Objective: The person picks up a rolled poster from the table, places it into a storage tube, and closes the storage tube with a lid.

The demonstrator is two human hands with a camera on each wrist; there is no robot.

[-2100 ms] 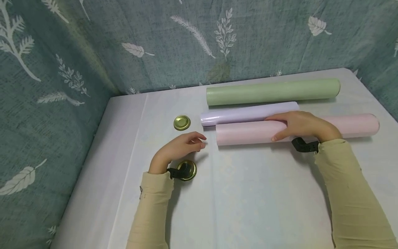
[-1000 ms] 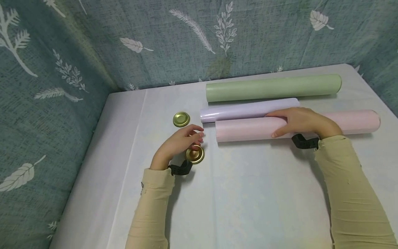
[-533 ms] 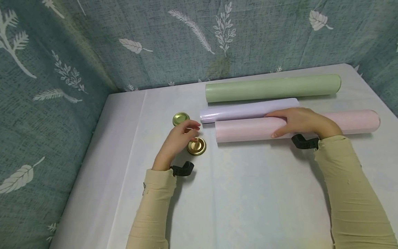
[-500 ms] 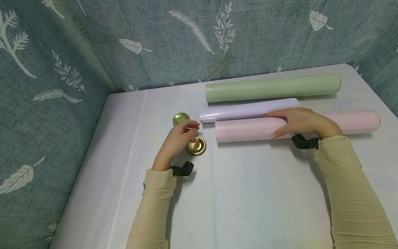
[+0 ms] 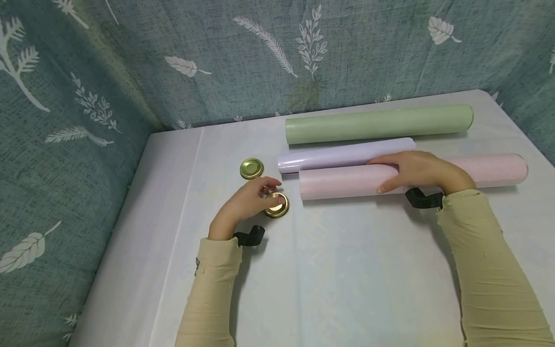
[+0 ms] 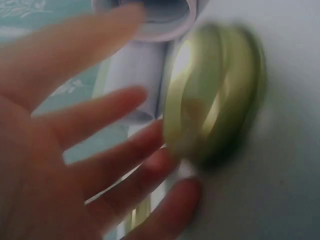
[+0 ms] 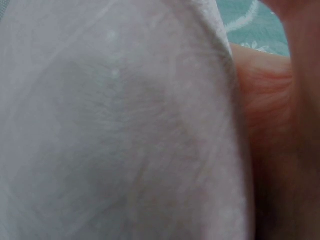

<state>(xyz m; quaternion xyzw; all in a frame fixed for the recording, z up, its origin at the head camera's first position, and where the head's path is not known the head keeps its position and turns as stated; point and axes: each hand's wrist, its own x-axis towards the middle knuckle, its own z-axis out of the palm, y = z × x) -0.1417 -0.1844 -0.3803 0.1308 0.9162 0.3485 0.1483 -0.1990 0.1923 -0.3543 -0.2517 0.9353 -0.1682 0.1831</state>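
Observation:
My left hand (image 5: 244, 202) hovers over a gold jar lid (image 5: 280, 210) on the white table, its thumb overlapping the lid in the head view. In the left wrist view its fingers (image 6: 117, 107) are spread and loosely extended; the lower fingertips meet the edge of the blurred lid (image 6: 215, 95), and whether they touch it I cannot tell. To the right, my right hand (image 5: 418, 168) grips a pink roll (image 5: 338, 183) from above, thumb on the near side and fingers over the far side. The pink roll (image 7: 120, 130) fills most of the right wrist view.
A second gold lid (image 5: 251, 168) lies just beyond the left hand. Behind the pink roll are a shorter lavender roll (image 5: 321, 157) and a long green roll (image 5: 377, 125). Leaf-patterned curtain (image 5: 195, 91) encloses the table (image 5: 347, 279) at the back and sides.
The nearer gold lid has shifted away from the body and slightly right, from under the left wrist to beside the thumb. The right hand and the rolls stay in place.

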